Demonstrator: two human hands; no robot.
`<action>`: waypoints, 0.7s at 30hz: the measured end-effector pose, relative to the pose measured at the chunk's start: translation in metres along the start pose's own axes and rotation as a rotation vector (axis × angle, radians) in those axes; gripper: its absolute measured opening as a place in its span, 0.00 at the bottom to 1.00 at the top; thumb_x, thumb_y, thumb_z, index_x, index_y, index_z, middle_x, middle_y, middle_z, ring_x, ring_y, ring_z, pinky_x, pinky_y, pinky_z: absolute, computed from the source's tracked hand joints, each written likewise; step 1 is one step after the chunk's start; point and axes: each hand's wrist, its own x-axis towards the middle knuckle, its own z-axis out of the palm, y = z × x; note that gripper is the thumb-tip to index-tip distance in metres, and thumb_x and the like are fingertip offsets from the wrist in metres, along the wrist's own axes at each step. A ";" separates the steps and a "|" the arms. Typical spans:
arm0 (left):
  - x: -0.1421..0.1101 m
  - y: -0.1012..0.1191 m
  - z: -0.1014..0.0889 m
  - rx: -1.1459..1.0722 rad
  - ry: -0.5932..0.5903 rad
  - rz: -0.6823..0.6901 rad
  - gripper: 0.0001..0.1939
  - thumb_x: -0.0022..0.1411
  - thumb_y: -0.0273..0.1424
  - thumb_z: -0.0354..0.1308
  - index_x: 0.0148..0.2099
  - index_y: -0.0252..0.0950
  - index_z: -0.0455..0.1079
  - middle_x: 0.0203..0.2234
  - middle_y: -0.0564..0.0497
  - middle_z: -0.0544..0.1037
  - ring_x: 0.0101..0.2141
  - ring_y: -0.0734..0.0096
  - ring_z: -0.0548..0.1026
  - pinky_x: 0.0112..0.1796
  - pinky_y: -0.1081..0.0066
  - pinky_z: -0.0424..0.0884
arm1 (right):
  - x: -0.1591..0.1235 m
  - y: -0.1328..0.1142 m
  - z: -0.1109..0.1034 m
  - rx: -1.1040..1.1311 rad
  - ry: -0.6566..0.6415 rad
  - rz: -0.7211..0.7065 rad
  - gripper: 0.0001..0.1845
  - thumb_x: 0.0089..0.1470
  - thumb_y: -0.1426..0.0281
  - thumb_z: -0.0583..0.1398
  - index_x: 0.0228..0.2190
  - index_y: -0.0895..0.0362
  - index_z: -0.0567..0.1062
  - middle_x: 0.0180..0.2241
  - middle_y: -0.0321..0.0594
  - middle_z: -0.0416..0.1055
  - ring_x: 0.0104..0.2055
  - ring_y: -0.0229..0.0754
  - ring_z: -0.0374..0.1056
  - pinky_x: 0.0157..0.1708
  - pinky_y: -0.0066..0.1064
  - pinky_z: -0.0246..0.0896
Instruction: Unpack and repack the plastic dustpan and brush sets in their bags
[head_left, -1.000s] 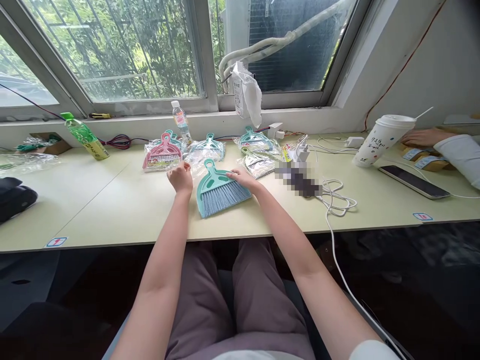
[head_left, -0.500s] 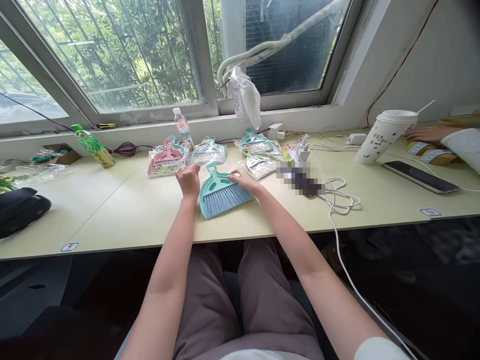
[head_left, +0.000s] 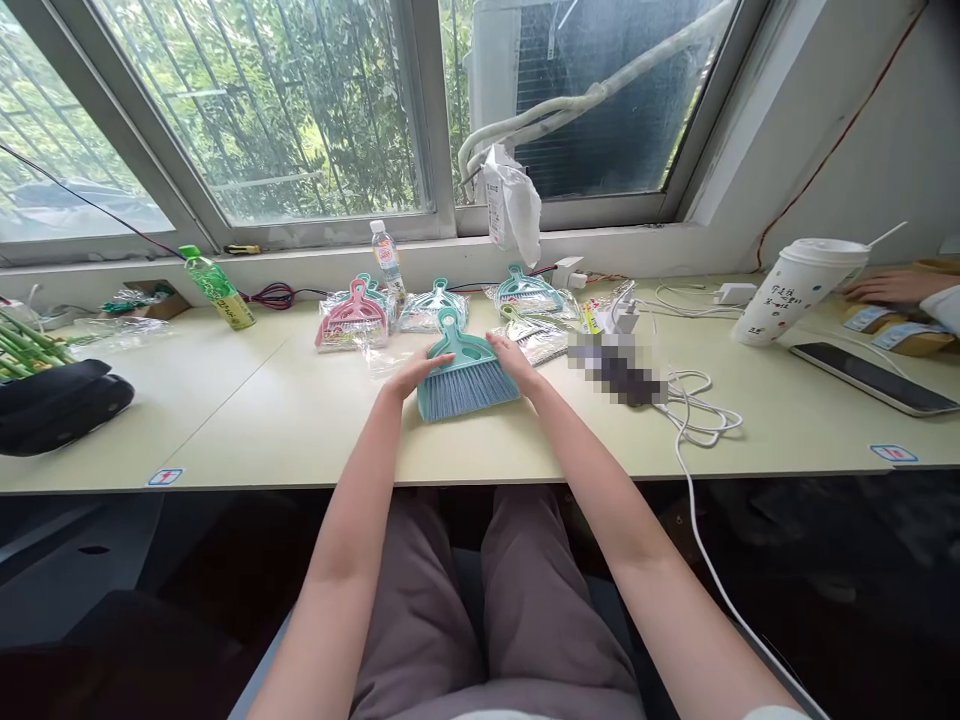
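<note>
A mint-green hand brush point(head_left: 470, 385) with blue-grey bristles lies with its matching dustpan at the front of the desk, handles pointing away from me. My left hand point(head_left: 420, 372) grips the set's left edge, thumb on top. On the opposite edge, my right hand point(head_left: 514, 362) holds it too, its fingers partly hidden. Loose clear plastic film point(head_left: 386, 362) lies just beyond my left hand. Behind stand bagged brush sets: a pink one point(head_left: 352, 318), mint-green ones point(head_left: 433, 308) and a pale green one point(head_left: 534, 332).
A green-capped bottle point(head_left: 219, 288) and a clear bottle point(head_left: 387, 260) stand along the window. At left is a black case point(head_left: 60, 405). White cable point(head_left: 701, 410), a phone point(head_left: 874, 378) and a large white cup point(head_left: 799, 290) occupy the right. Another person's hand point(head_left: 889, 287) rests far right.
My left hand has gone from a fist beside the brush set to gripping its left edge. Clear film now shows near the pink set. The set is turned straighter; the view has shifted slightly.
</note>
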 end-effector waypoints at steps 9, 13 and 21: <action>0.011 -0.012 -0.032 -0.519 0.415 0.151 0.17 0.57 0.35 0.64 0.47 0.35 0.71 0.40 0.47 0.79 0.44 0.61 0.77 0.48 0.64 0.74 | -0.005 0.015 -0.024 -0.979 0.373 0.007 0.29 0.61 0.65 0.52 0.61 0.62 0.60 0.66 0.57 0.49 0.69 0.59 0.38 0.62 0.60 0.34; 0.007 -0.007 -0.037 -0.842 0.491 0.182 0.12 0.58 0.25 0.61 0.46 0.35 0.70 0.37 0.50 0.79 0.41 0.71 0.78 0.46 0.73 0.74 | -0.010 0.019 -0.007 -1.086 0.092 0.131 0.30 0.62 0.61 0.50 0.63 0.58 0.57 0.67 0.53 0.45 0.69 0.57 0.40 0.64 0.58 0.28; 0.010 -0.006 -0.014 -0.867 0.375 0.072 0.18 0.55 0.17 0.61 0.48 0.34 0.70 0.36 0.50 0.78 0.35 0.75 0.79 0.37 0.80 0.76 | 0.051 -0.006 -0.076 -1.261 0.422 0.174 0.26 0.62 0.70 0.45 0.60 0.63 0.63 0.64 0.56 0.54 0.68 0.54 0.43 0.64 0.53 0.32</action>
